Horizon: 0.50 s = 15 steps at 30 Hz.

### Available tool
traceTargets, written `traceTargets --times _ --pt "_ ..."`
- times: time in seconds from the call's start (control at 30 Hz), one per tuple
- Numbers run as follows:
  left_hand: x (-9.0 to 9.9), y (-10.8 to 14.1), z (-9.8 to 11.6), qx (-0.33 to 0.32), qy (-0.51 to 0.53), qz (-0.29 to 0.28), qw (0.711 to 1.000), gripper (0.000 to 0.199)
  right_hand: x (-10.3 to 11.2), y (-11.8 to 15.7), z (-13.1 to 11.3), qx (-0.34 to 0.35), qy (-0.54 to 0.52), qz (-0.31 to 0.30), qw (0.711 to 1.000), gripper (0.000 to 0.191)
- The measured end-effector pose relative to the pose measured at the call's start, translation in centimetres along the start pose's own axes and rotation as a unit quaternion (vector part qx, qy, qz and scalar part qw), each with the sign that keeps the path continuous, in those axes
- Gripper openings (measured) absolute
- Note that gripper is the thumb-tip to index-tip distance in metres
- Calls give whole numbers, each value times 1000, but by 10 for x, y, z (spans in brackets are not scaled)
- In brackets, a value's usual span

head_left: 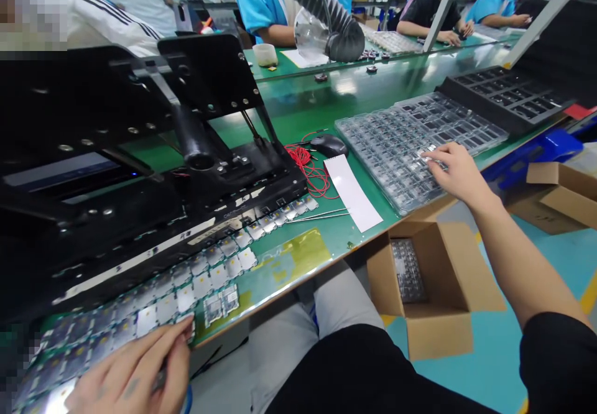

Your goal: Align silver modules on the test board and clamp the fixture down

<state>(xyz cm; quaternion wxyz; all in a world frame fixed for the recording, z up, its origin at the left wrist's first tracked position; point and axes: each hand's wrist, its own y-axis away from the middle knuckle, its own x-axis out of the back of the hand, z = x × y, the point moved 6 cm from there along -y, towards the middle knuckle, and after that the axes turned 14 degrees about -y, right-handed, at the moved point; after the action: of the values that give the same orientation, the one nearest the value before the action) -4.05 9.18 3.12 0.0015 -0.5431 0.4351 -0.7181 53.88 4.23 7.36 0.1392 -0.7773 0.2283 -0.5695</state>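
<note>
Across the green-topped workbench (298,115), silver-and-green circuit boards (202,285) line up in rows beside us.
Our left hand (135,370) has its fingers close together at the boards; our right hand (450,166) narrows over a clear plastic tray (403,207). We cannot tell whether either holds anything. Many tray cells look filled, farther ones perhaps not; plenty of boards lie outside.

Room over paper (353,193), tray (410,209) alongside
</note>
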Motion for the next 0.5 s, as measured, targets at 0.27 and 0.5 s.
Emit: traceTargets --times 0.27,0.5 --pt "8 -9 18 -21 -78 -10 997 27 -55 -60 7 -8 23 -67 997 41" --pt "-1 -16 39 -47 -46 -60 996 30 -55 -62 55 -37 76 -45 995 36"
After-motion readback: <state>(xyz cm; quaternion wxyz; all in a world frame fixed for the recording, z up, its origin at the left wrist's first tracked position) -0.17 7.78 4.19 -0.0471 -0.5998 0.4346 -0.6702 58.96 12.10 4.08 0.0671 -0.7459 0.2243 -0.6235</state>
